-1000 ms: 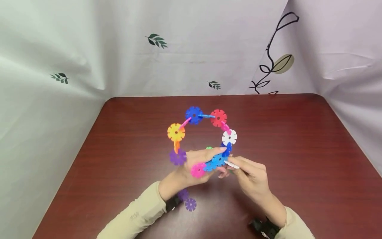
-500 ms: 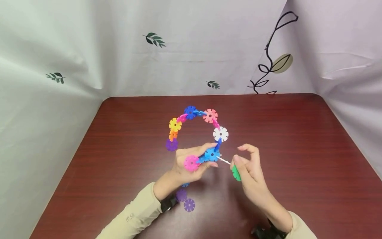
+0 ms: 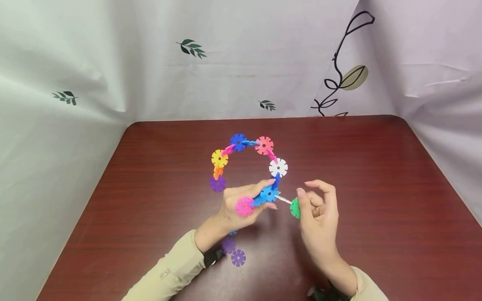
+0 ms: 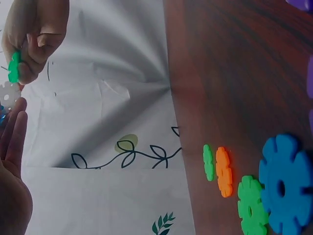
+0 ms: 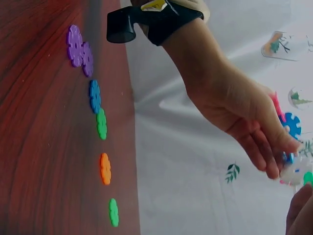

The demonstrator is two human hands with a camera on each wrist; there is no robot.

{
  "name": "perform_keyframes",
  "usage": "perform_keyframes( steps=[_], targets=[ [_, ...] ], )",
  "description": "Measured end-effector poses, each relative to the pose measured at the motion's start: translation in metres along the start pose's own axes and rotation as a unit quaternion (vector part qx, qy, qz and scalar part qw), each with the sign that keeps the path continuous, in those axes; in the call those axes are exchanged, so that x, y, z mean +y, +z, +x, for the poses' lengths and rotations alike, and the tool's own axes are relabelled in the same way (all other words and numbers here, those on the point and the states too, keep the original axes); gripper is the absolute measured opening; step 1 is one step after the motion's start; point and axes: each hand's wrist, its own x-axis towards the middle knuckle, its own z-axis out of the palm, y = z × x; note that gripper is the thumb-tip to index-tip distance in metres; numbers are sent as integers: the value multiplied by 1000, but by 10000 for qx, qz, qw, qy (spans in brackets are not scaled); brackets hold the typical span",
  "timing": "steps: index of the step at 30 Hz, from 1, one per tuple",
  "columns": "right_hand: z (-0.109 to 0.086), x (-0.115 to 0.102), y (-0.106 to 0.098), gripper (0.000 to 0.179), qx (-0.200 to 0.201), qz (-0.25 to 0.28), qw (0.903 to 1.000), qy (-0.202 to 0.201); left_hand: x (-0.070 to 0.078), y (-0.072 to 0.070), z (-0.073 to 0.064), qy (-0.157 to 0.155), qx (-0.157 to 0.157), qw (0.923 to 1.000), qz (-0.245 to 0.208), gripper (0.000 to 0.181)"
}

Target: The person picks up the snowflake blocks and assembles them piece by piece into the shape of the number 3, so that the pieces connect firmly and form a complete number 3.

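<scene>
My left hand [image 3: 230, 205] pinches a chain of slotted plastic snowflake discs near its light blue disc [image 3: 269, 193]. From there the chain arches up through a white disc [image 3: 278, 167], a red disc [image 3: 264, 145], a dark blue disc [image 3: 238, 142] and a yellow disc [image 3: 219, 158] to a purple disc [image 3: 217, 183]. A pink disc [image 3: 245, 206] lies in front of the left palm. Another white disc [image 3: 283, 200], edge-on, sticks out from the light blue one. At its outer end is a green disc [image 3: 295, 208], pinched by my right hand [image 3: 321, 223] with the index finger raised.
Loose discs lie on the dark red table [image 3: 376, 188]: a purple disc [image 3: 238, 258] with another beside it, a blue disc [image 4: 286, 183], an orange disc [image 4: 224, 171] and green discs. A pale patterned curtain [image 3: 226, 83] stands behind the table.
The right hand has drawn away to the right from the left hand, bringing the green disc into view at the white disc's end. The chain has shifted slightly left and its arch has changed shape.
</scene>
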Motion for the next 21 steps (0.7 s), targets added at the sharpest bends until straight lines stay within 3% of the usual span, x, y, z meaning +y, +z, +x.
perform_keyframes(
  steps=[6, 9, 12, 21],
  targets=[
    [1, -1, 7, 22, 336, -6, 9982, 500, -1, -2, 1, -390, -68, 9989, 260, 52],
    [6, -1, 8, 23, 236, 12, 9948, 991, -2, -2, 2, -691, -196, 9974, 102, 53],
    [9, 1, 7, 21, 183, 64, 9919, 1252, -3, -3, 2, -767, -332, 9965, -2, 51],
    [8, 9, 12, 14, 73, 604, 9962, 624, -4, -5, 3, -516, -384, 9977, -218, 48]
  ],
)
